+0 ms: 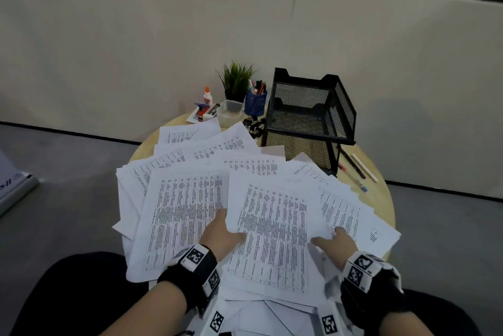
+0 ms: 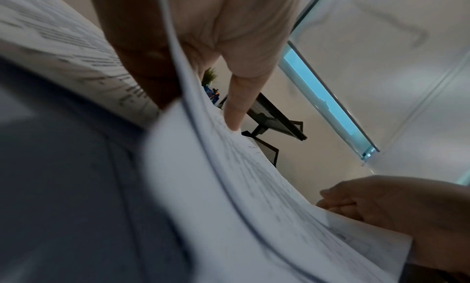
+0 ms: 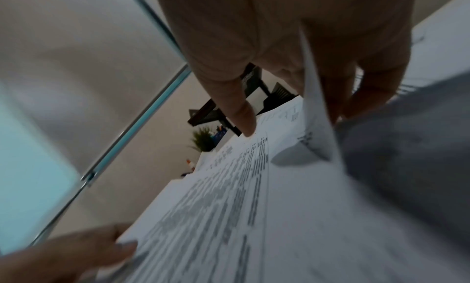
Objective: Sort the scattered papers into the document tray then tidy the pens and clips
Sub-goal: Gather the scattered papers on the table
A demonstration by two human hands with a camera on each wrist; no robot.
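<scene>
Printed white papers [image 1: 206, 161] lie fanned over the round wooden table [image 1: 379, 201]. My left hand [image 1: 226, 232] pinches the left edge of the top middle sheet [image 1: 275, 226], thumb on top, fingers hidden underneath. My right hand [image 1: 333, 243] pinches the sheet's right side, thumb on the print. In the left wrist view the left hand [image 2: 229, 46] has sheets [image 2: 254, 186] between thumb and fingers. The right wrist view shows the right hand [image 3: 279, 46] with a curled paper edge [image 3: 318, 116] between its fingers. The black mesh document tray [image 1: 307, 115] stands at the back right, with no paper visible in it.
Loose pens [image 1: 356, 169] lie right of the tray. Black binder clips [image 1: 254, 124] are heaped in front of a blue pen cup [image 1: 255, 102]. A clear plastic box [image 1: 230, 112], a potted plant [image 1: 236, 82], a glue bottle [image 1: 207, 96] and a stapler [image 1: 204, 113] stand at the back.
</scene>
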